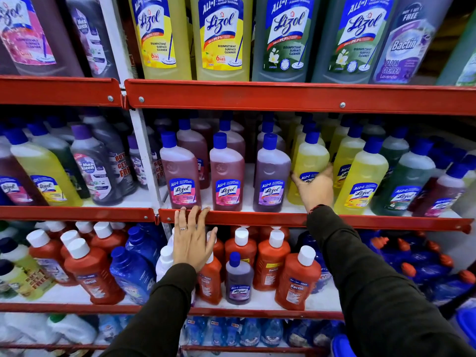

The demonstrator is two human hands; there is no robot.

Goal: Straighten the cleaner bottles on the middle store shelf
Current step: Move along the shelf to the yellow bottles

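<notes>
Sleeves, dark, reaching in from the bottom of the view toward the red-edged racks. Nearest, left hand [192, 240], released and flat, fingers spread, fingertips resting on the red front lip of the middle shelf [257, 219] just below the pink bottle [180, 173]; gripping nothing, apparently only steadying. Behind and below that palm, red Bactin bottles [268, 258] on the lower shelf, no part of the job.

Farther in, right hand [315, 190], wrapped around the lower front of the front yellow bottle [307, 166], thumb against its left edge near the label, fingers curling round its right side. Bottle standing on the middle shelf, just right of the purple bottle [270, 176], leaning a little and with its label partly hidden by the hand; facing hard to judge for that reason.

Step in hand, by the look of it: squaring this yellow bottle into the front row. To its left, three front bottles already upright, labels forward, spaced evenly. To its right, second yellow bottle [360, 179] and green bottle [404, 181], tilted, probably awaiting attention.

Next move, likely: a small twist to bring the label forward, then a nudge to stand it upright and level with the purple neighbour, close beside it but not knocking it. Care needed with the rows crowded behind, where a hard push could topple those at the back.
</notes>
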